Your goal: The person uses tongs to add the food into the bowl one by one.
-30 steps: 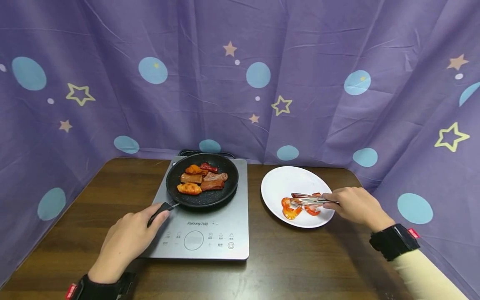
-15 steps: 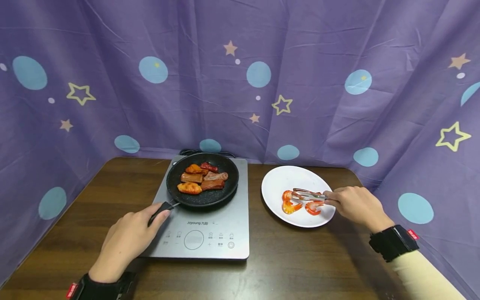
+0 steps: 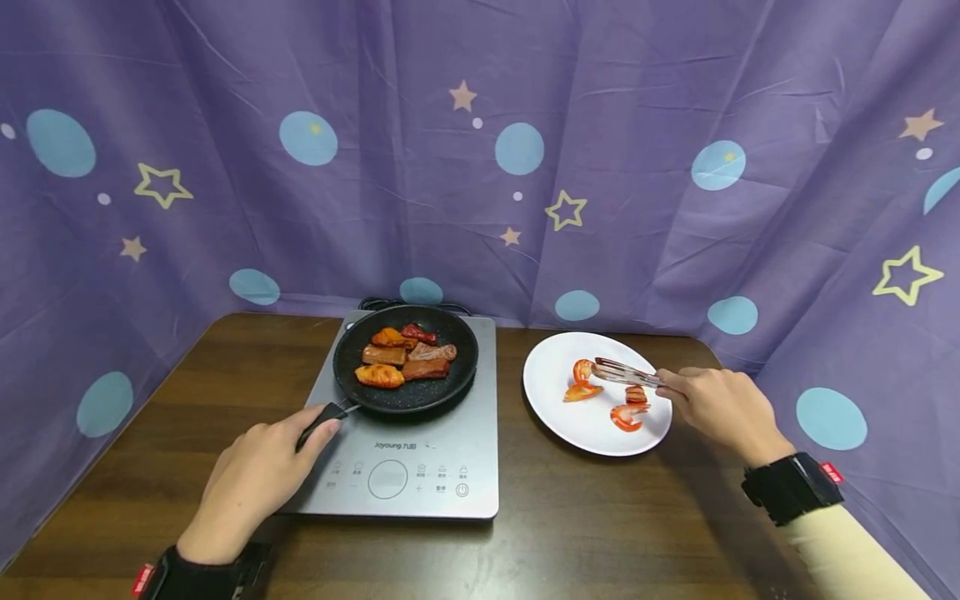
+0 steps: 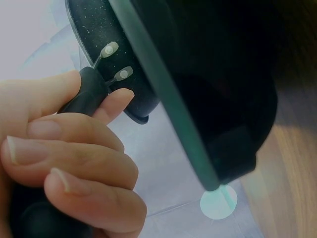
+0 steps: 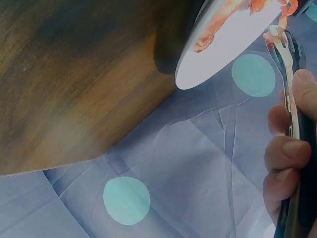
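Observation:
My left hand (image 3: 255,479) grips the black handle (image 3: 318,427) of a frying pan (image 3: 427,398). In the left wrist view its fingers curl around that handle (image 4: 86,94). Several pieces of meat (image 3: 384,357) lie in the pan, among them a chicken wing (image 3: 378,377). At the right, my right hand (image 3: 720,408) holds metal tongs (image 3: 630,374) over a white plate (image 3: 547,367). A shrimp (image 3: 582,370) is pinched at the tongs' tips, seemingly just above the plate. Another shrimp (image 3: 627,417), an orange piece (image 3: 582,392) and a reddish piece (image 3: 636,394) lie on the plate.
The pan stands on a silver induction cooker (image 3: 450,458) with touch controls along its front. Black cable (image 3: 378,305) lies behind it. Beneath is a brown wooden table (image 3: 562,525). A purple patterned curtain (image 3: 420,183) closes off the back and sides.
The tongs have closed on a shrimp and risen slightly, lifting it up and back from the orange piece. My left hand and the pan have stayed in place.

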Available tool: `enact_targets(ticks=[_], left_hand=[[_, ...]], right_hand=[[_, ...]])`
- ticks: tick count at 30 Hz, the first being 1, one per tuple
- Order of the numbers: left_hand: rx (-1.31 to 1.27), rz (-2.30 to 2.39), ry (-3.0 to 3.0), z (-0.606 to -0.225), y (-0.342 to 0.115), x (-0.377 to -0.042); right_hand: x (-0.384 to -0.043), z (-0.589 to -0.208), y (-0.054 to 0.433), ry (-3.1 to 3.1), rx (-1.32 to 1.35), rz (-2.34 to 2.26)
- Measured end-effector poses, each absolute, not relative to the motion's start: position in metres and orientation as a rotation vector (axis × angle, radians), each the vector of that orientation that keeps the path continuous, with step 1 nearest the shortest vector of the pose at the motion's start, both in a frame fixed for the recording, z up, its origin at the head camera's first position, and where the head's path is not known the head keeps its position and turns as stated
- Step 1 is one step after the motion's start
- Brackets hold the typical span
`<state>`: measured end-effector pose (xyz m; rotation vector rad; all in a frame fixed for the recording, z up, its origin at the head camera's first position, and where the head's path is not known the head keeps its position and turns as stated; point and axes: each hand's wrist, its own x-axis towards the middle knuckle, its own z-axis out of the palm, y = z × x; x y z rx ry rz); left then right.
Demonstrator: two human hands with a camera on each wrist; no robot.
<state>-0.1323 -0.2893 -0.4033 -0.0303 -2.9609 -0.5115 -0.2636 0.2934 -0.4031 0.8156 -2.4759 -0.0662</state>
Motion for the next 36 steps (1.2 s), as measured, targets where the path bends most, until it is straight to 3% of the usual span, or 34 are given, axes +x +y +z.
enact_targets(ticks=[22,36], left_hand=[[-0.032,-0.527,-2.971,-0.403,-0.29,-0.133],[-0.035,-0.533,-2.981,-0.401,-0.29,-0.133]], right_hand=[[-0.264,-0.398,0.286,-2.471,0.682,-0.031],[-0.259,-0.354,0.197,-2.295,0.95,0.082]])
